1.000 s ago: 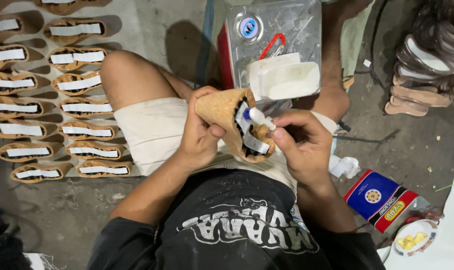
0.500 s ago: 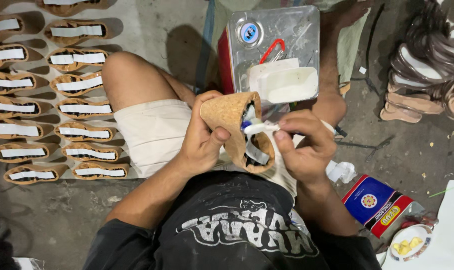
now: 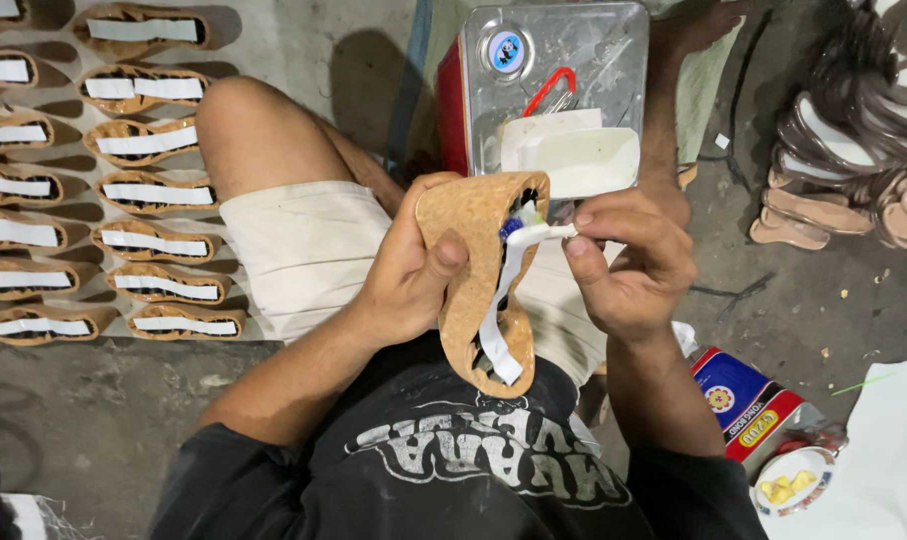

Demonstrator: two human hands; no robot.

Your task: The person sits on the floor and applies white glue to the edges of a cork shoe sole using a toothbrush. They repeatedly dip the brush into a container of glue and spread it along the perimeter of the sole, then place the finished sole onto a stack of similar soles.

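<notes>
Fingers of the left hand wrap the cork-covered sole from its nine o'clock side, thumb pressed flat across the outer face, so this grip is clenched on the sole and holds it on edge above the lap, tilted with its inner side open toward the other hand. That tilt seems meant to give the right hand room to work inside. The right hand's grip pinches the upper end of a white strip between thumb and forefinger at the sole's two o'clock corner; the strip runs down the inner side toward six o'clock. A small blue-and-white object sits by the fingertips, too hidden to identify.

Beyond the hands, at twelve o'clock, a metal tin stands on the floor with a white tray on top, close enough to reach without leaning. At nine to eleven o'clock, rows of finished soles with white strips lie on the floor, apparently laid out in order. At two o'clock a pile of sandal parts is cut off by the frame edge. At four o'clock lies a red and blue packet, beside a small bowl with yellowish contents I cannot make out.
</notes>
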